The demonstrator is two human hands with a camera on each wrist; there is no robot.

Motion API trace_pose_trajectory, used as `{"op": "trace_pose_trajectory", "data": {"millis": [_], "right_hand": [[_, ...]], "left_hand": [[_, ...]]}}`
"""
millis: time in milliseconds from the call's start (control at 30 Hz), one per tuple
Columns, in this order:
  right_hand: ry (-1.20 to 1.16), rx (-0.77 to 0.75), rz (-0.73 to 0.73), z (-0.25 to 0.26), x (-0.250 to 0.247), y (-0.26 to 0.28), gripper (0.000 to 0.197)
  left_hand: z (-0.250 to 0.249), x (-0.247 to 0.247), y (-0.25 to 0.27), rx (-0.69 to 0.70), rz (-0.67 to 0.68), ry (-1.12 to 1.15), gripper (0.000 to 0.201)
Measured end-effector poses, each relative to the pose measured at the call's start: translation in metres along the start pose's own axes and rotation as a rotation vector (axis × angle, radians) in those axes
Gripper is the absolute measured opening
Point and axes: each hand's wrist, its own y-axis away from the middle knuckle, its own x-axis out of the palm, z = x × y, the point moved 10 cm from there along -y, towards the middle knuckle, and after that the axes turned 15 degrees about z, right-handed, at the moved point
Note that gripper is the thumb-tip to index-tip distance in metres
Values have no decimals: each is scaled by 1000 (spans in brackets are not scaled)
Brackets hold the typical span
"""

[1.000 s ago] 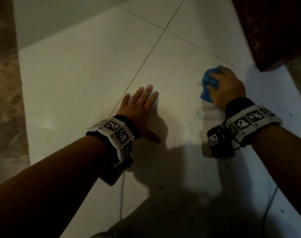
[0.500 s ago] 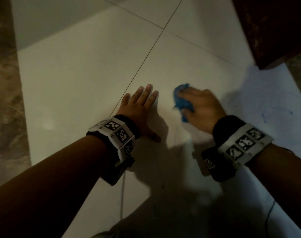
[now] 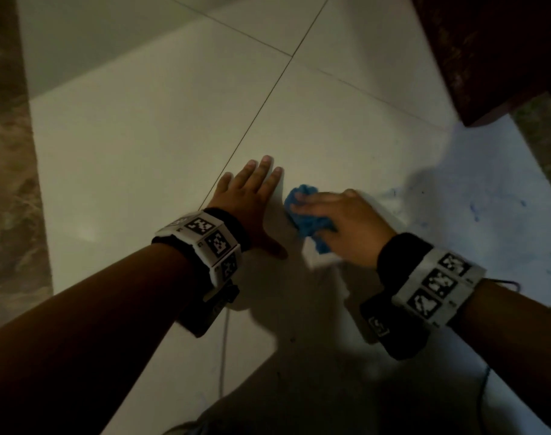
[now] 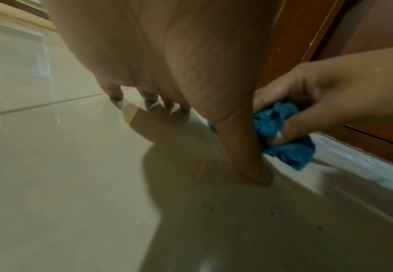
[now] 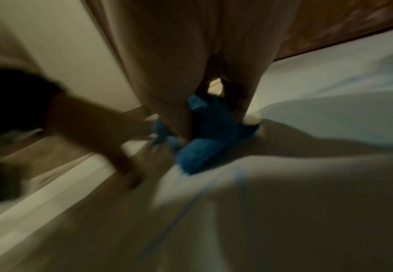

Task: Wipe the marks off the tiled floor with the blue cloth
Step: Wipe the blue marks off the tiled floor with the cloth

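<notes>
Dim light, dark wooden furniture (image 3: pixel 487 51) at upper right, brown marbled border strip (image 3: pixel 7 183) left

Open tile ahead and to the left — the two hands crowd the middle.

The tiled floor (image 3: pixel 161 127) lies bare in front of and left of the left hand (image 3: pixel 252 199), which is planted flat with fingers spread. Just right of it, nearly touching, the right hand (image 3: pixel 349 227) grips the bunched blue cloth (image 3: pixel 308 221), so only a narrow gap remains between thumb and cloth. Far right, a dark wooden panel (image 3: pixel 487 51) stands at the floor's edge — a hard stop that way. Between it and the right hand the tile with blue marks (image 3: pixel 475 211) is open. A thin cable (image 3: pixel 224 350) trails on the floor under the left wrist.
</notes>
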Motion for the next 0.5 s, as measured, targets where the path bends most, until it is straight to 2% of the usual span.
{"op": "trace_pose_trajectory", "data": {"millis": [67,133,167,233,367,433,500], "right_hand": [[-128,60,-124,-34,-28,9,47],[-95,205,-318,-66,-59,28,46],[-66,248,-354,-70,-62,32,48],[-62,215,-343,-53,-45,25,47],[54,58,-52,-12,2,5,49],[-22,89,-124,-32,-22,11,45],[-106,209,-311,-67,-55,27,45]], "left_hand": [[0,-1,1,12,0,0,134],[0,0,1,13,2,-10,134],[0,1,1,9,1,-12,135],[-1,2,0,1,1,-6,135],[-1,2,0,-8,7,-4,134],[-2,1,1,0,5,-7,134],[-2,1,1,4,5,-6,134]]}}
